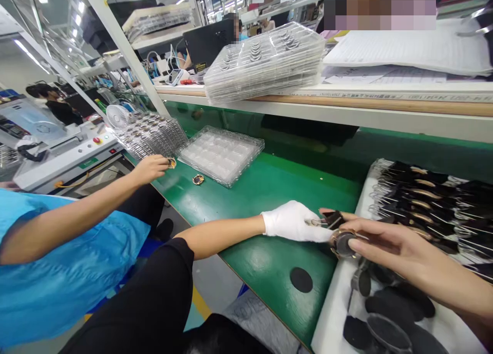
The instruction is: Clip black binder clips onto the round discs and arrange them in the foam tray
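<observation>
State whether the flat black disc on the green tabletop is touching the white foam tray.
Apart. The head view shows a strip of green tabletop between the flat black disc and the white foam tray.

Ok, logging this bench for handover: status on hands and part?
Left hand, gloved, holding binder clip. Right hand, bare, holding round part beside it. Black disc on green bench, not between hands. Co-worker's hand apart, farther left.

The green bench (288,177) carries stacked trays (169,138), a transparent tray (221,154), a small round part (198,179), a black disc (301,279) and a foam tray (331,318).
</observation>
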The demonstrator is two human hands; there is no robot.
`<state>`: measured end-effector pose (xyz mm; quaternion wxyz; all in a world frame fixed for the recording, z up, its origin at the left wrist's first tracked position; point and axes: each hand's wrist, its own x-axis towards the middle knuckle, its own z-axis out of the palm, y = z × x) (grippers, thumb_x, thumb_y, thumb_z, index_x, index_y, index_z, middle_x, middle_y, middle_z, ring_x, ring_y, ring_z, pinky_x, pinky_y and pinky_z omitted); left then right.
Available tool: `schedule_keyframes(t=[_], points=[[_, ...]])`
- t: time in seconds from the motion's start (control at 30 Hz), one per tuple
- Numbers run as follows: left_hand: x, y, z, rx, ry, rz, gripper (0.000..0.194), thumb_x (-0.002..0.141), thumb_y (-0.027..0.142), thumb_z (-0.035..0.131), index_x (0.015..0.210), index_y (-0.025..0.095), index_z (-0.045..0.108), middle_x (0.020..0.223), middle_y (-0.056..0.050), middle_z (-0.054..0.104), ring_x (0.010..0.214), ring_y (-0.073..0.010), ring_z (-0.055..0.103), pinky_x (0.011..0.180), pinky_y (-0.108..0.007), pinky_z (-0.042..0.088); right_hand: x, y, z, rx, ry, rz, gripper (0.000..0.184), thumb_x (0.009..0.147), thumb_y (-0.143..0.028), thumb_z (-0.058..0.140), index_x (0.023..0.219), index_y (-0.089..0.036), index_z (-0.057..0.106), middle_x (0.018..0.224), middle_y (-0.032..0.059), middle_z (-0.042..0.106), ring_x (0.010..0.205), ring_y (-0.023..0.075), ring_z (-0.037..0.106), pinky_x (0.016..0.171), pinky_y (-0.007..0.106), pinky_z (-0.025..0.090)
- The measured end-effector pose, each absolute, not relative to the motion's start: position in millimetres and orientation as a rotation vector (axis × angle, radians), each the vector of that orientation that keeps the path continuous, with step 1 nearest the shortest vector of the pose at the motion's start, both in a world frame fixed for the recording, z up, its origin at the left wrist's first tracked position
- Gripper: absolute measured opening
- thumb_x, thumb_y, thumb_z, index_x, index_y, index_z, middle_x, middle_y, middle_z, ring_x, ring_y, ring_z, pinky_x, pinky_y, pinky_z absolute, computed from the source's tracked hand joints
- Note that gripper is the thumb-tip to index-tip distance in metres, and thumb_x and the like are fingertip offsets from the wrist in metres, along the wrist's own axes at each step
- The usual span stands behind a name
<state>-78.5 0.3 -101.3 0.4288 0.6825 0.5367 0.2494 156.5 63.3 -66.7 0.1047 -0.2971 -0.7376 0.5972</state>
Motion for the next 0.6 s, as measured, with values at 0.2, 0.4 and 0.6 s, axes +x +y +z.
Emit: schedule_keyframes(t=[0.2,0.4,0.6], points=[[-88.3,3.6,-94.8,1.518,1.324,0.642,0.056,0.094,0.061,0.055,0.061,0.017,0.061,0.055,0.001,0.057,0.049,-0.0086,0.050,0.052,-0.023,0.040,151.1,67.2,-64.8,-1.076,-1.654,1.765,0.043,0.074,-0.063,0.086,0.098,-0.029,0.083,0.125,0.0108,0.077,0.116,0.0319,0.071,0.110,0.048,0.054],[-90.9,7.1,-93.9,1.485,1.305,0.549,0.049,0.095,0.062,0.054,0.072,0.019,0.059,0.049,0.005,0.050,0.040,-0.0089,0.046,0.042,-0.021,0.036,149.9,76.2,-62.4,-1.079,-1.528,1.643,0.044,0.067,-0.060,0.093,0.086,-0.022,0.081,0.092,0.0066,0.078,0.076,0.0166,0.068,0.073,0.030,0.060],[-88.6,8.4,-94.9,1.780,1.256,0.481,0.050,0.095,0.058,0.050,0.063,0.019,0.049,0.052,0.005,0.043,0.048,-0.0086,0.041,0.050,-0.024,0.029,160.1,81.9,-56.6,-1.093,-1.807,1.406,0.038,0.070,-0.052,0.093,0.093,-0.023,0.083,0.088,0.0043,0.078,0.078,0.0169,0.069,0.076,0.031,0.058]])
